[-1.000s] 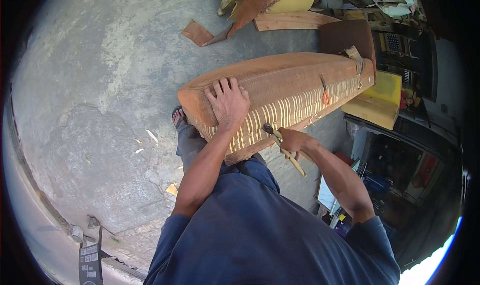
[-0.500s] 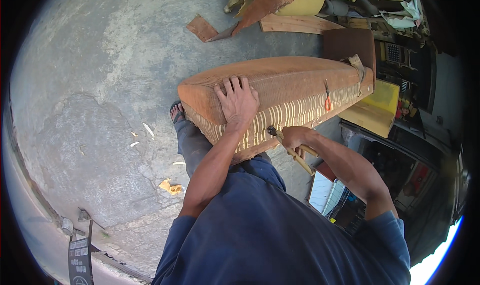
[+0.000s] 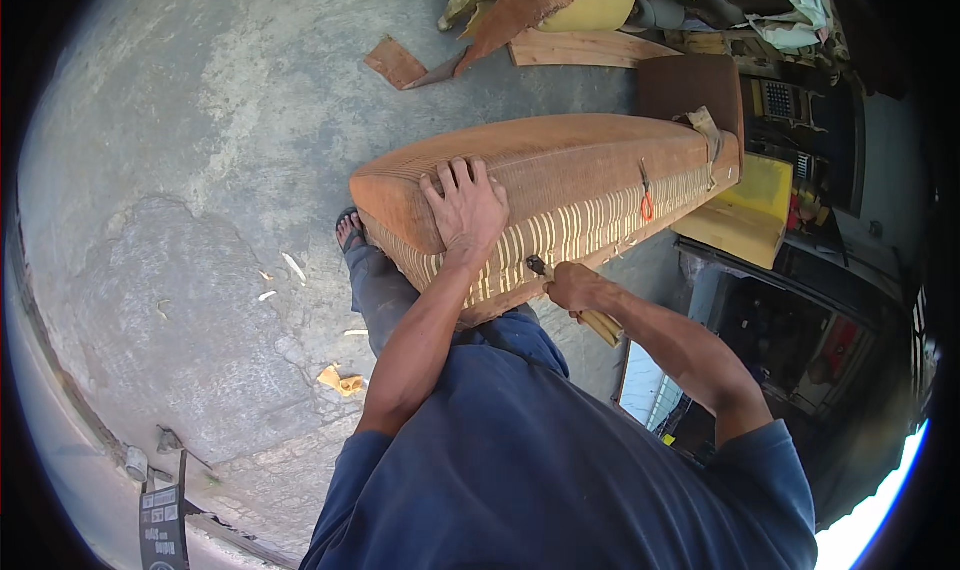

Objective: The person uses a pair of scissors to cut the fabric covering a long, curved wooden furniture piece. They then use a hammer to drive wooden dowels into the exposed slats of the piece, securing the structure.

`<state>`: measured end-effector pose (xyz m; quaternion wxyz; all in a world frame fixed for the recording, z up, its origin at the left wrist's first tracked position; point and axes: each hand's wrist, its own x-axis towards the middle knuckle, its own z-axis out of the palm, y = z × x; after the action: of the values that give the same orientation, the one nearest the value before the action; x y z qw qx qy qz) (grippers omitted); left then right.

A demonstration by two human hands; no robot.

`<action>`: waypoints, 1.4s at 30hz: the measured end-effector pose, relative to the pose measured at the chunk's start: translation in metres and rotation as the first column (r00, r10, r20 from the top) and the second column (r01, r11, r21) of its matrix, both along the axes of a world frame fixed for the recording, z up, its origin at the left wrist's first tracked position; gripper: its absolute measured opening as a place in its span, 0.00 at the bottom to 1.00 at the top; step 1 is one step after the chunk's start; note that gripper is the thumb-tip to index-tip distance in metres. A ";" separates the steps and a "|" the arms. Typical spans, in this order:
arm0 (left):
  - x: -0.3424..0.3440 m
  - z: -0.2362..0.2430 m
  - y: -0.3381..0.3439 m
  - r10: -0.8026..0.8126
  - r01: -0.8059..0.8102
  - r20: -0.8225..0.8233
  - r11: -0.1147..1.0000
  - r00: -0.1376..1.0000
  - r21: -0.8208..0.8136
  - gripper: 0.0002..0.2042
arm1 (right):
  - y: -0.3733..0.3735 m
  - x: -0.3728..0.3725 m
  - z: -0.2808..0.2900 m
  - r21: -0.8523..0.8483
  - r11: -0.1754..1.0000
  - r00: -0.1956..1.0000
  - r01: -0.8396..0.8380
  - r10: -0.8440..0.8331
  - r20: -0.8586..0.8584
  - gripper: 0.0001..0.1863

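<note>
A long upholstered seat piece lies across in front of me, covered in worn brown fabric with a cream-striped side facing me. On its upper face, near the left end, my left hand rests flat with the fingers apart. My right hand is wrapped round the tan handles of pincers. Their dark jaws are at the lower part of the striped side; whether they grip anything is too small to tell. Farther right, a tool with orange handles lies against the stripes.
A reddish-brown fabric strip and a wooden board lie at the back. A brown upholstered block stands at the seat's far end, yellow foam to the right. Scraps litter the concrete floor at left.
My right hand has moved slightly left, bringing the jaws onto the striped side, and the handles have come closer together. My left hand stays on the fabric.
</note>
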<state>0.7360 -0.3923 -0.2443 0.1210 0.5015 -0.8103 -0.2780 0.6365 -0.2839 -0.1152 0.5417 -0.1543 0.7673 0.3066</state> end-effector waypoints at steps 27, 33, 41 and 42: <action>0.000 -0.001 0.001 0.001 -0.001 -0.010 1.000 1.000 -0.028 0.21 | -0.014 0.013 -0.006 0.020 1.000 0.993 0.023 -0.025 0.115 0.23; -0.004 -0.002 0.000 -0.003 0.003 -0.025 1.000 1.000 -0.012 0.20 | 0.079 0.032 -0.022 -0.480 0.858 0.979 -0.186 0.121 -0.163 0.25; -0.003 0.003 -0.004 -0.011 0.011 0.005 1.000 1.000 -0.006 0.21 | 0.109 0.026 0.003 -0.220 0.974 0.985 0.047 -0.009 0.170 0.19; -0.004 0.002 -0.004 -0.006 0.006 0.007 1.000 1.000 -0.016 0.21 | 0.091 0.023 0.007 -0.204 0.963 0.975 0.177 -0.144 0.168 0.18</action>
<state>0.7319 -0.3958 -0.2425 0.1215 0.4989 -0.8144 -0.2702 0.6596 -0.1926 -0.1084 0.6014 -0.1726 0.7628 0.1632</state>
